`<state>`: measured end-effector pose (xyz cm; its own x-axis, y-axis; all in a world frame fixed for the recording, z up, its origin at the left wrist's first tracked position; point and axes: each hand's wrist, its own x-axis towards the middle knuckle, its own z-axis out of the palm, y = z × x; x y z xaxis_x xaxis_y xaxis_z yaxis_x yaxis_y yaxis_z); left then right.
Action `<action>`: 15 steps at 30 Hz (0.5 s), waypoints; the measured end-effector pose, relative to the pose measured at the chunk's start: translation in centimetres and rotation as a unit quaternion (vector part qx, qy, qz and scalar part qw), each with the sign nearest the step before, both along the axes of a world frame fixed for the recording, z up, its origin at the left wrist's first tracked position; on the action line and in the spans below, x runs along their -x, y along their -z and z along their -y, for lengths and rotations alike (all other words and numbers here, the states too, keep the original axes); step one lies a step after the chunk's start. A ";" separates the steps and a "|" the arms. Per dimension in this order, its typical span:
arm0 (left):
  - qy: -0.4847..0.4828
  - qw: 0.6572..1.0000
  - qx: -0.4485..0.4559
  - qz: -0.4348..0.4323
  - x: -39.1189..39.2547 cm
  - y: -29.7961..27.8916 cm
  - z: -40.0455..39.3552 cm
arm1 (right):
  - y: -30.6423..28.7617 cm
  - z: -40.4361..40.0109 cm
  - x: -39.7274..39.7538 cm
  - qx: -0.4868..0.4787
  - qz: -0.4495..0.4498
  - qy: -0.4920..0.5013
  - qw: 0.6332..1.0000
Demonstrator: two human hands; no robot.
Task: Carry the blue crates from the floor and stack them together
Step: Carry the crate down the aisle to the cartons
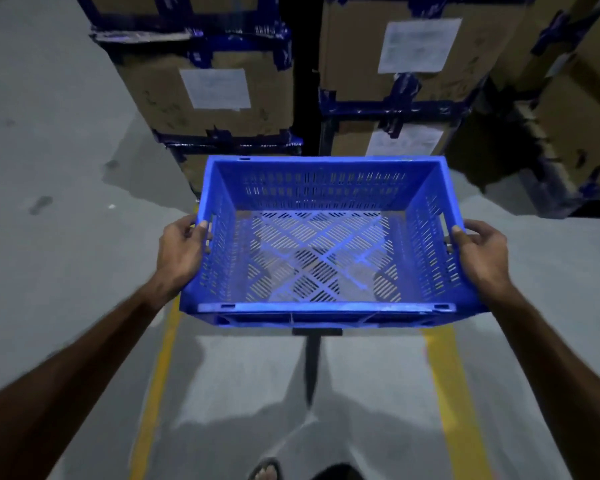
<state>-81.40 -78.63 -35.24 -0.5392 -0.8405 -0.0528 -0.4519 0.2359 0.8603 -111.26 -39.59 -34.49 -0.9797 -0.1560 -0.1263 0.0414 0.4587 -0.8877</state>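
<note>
An empty blue crate (326, 308) with slotted walls and floor hangs in the air in front of me, level, above the grey floor. My left hand (181, 252) grips its left side wall, thumb over the rim by the handle slot. On the opposite wall my right hand (482, 252) holds the crate the same way. No other blue crate is in view.
Stacks of cardboard boxes (215, 95) with blue strapping and white labels stand just beyond the crate, a second stack (413, 57) to the right. Two yellow floor lines (155, 386) run toward me. My sandalled foot (265, 471) shows at the bottom edge.
</note>
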 end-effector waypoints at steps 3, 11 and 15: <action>0.002 1.000 0.001 -0.007 1.5 6.6 1.8 | 7.1 1.5 1.8 0.002 -0.006 -0.001 1.000; 0.026 1.000 0.013 -0.012 4.7 23.2 4.8 | 23.3 4.1 5.0 -0.014 -0.010 0.008 1.000; 0.040 0.998 0.036 0.014 5.8 29.5 5.9 | 29.2 4.9 6.1 -0.028 -0.008 0.015 0.999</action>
